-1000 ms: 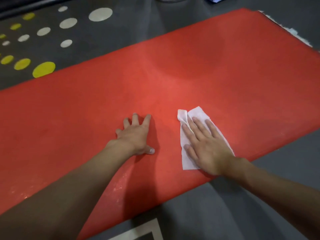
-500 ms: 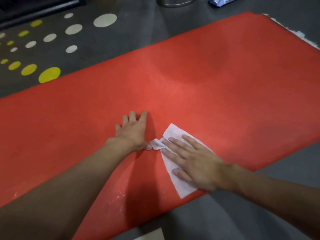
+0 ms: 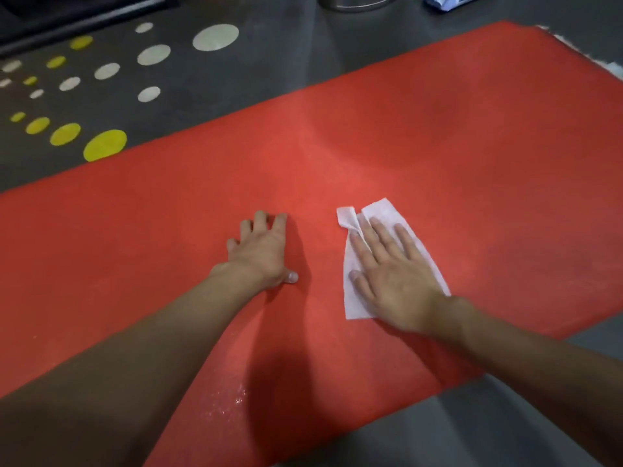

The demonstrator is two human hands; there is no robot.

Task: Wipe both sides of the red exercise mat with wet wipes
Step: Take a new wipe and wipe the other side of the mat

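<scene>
The red exercise mat (image 3: 438, 146) lies flat on the grey floor and fills most of the head view. My left hand (image 3: 261, 252) rests palm down on the mat near its middle, fingers spread, holding nothing. To its right, my right hand (image 3: 394, 278) presses flat on a white wet wipe (image 3: 382, 210), which sticks out beyond the fingertips and beside the thumb. A wet sheen shows on the mat near the front edge, beside my left forearm.
The grey floor (image 3: 269, 62) has yellow and white dots at the upper left. A metal container base (image 3: 354, 3) and a pack of wipes (image 3: 448, 1) sit beyond the mat's far edge. A white strip (image 3: 613, 67) shows at the mat's far right corner.
My right hand slid the wipe left against my left thumb, then back right and forward again. My left hand stayed planted on the mat.
</scene>
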